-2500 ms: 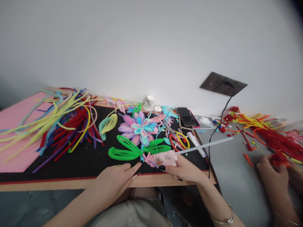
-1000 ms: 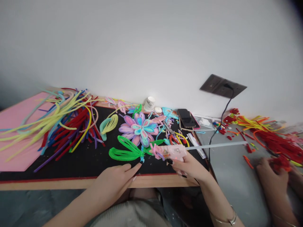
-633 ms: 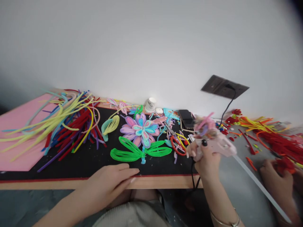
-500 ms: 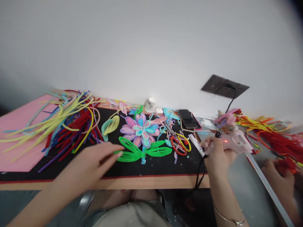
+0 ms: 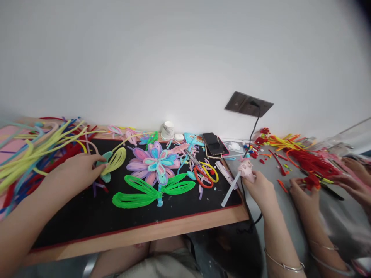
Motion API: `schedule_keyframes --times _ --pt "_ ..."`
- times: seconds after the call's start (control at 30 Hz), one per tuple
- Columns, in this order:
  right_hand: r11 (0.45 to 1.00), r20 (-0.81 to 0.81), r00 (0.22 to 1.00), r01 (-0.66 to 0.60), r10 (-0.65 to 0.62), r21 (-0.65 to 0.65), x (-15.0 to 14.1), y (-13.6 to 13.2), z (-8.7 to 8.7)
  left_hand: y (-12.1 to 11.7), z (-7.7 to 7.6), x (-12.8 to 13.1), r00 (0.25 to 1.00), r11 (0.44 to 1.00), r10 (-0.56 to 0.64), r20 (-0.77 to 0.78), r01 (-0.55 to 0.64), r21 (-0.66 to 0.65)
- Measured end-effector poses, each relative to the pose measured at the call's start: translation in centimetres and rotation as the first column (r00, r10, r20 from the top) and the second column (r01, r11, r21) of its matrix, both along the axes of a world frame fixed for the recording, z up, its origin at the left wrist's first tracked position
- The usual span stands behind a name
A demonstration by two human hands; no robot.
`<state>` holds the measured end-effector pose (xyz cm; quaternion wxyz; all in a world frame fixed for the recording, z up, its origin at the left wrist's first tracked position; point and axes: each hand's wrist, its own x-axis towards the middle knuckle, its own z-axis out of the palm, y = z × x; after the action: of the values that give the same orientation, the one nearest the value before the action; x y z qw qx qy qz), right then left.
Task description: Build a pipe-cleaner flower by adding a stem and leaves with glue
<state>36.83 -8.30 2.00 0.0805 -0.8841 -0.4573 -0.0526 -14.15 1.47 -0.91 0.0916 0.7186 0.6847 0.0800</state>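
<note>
My left hand [image 5: 77, 172] pinches the teal end of a yellow and teal looped pipe-cleaner piece [image 5: 116, 161] lying at the left of the black mat [image 5: 95, 220]. My right hand [image 5: 261, 189] holds a pale pink glue gun [image 5: 245, 168] above the mat's right edge. A clear glue stick [image 5: 230, 191] juts from it toward the front left. Between my hands lies a large pipe-cleaner flower [image 5: 158, 164] with purple, pink and blue petals. Below its bloom spread green looped leaves [image 5: 136, 195] on a short blue stem.
Loose pipe cleaners [image 5: 58, 150] heap at the left. Scissors [image 5: 204, 175], a phone [image 5: 213, 143], a paper cup [image 5: 167, 130] and scraps sit behind and right of the flower. The gun's cord [image 5: 252, 133] runs to a wall socket [image 5: 247, 103]. At right, another person's hand [image 5: 307, 197] holds something red.
My left hand has gone from beside the green leaf to the yellow and teal piece and taken hold of it. My right hand has turned the glue gun, its stick now toward the front left.
</note>
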Motion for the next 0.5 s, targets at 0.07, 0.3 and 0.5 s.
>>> schedule_keyframes --times 0.07,0.3,0.5 --pt "0.999 -0.009 0.999 0.031 -0.031 0.008 0.6 0.2 -0.6 -0.1 0.3 0.3 0.997 0.996 0.03 -0.077 -0.036 -0.08" --pt "0.964 -0.122 0.986 0.141 -0.116 0.225 1.0 0.2 -1.1 -0.5 1.1 0.9 0.992 0.995 0.087 -0.088 -0.092 -0.05" --pt "0.762 -0.113 0.989 0.144 -0.093 0.631 0.5 -0.5 -2.0 -0.6 1.3 0.7 0.99 0.991 0.115 -0.086 -0.108 0.078"
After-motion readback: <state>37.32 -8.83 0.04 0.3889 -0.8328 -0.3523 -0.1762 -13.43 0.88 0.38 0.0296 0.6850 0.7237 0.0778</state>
